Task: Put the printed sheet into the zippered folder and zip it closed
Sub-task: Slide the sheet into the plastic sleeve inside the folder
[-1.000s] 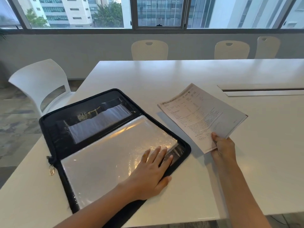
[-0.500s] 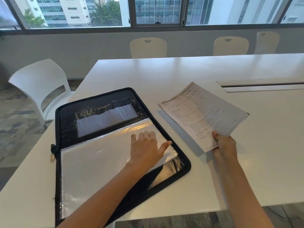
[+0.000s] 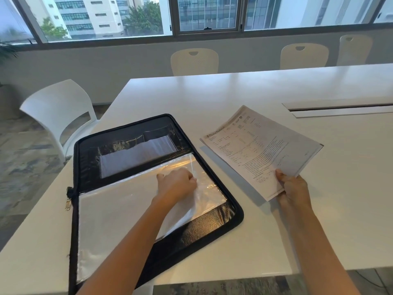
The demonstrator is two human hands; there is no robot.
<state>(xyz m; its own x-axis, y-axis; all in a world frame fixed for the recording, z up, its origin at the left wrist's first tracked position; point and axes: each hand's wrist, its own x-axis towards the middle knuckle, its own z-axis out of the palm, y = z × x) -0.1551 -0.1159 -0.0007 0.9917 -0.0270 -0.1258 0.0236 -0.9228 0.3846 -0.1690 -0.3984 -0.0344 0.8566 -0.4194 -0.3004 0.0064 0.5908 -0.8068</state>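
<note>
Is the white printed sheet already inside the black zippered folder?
No, the right hand holds the white printed sheet beside the open black zippered folder, outside it.

I see an office meeting room: long white table (image 3: pixel 212 92), matching chairs (image 3: pixel 194 60), windows (image 3: pixel 207 13) facing tall buildings.

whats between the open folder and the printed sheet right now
Head view: only a bare strip of white table separates the zippered folder from the printed sheet held by the right hand; the sheet's shadow falls on it.
</note>
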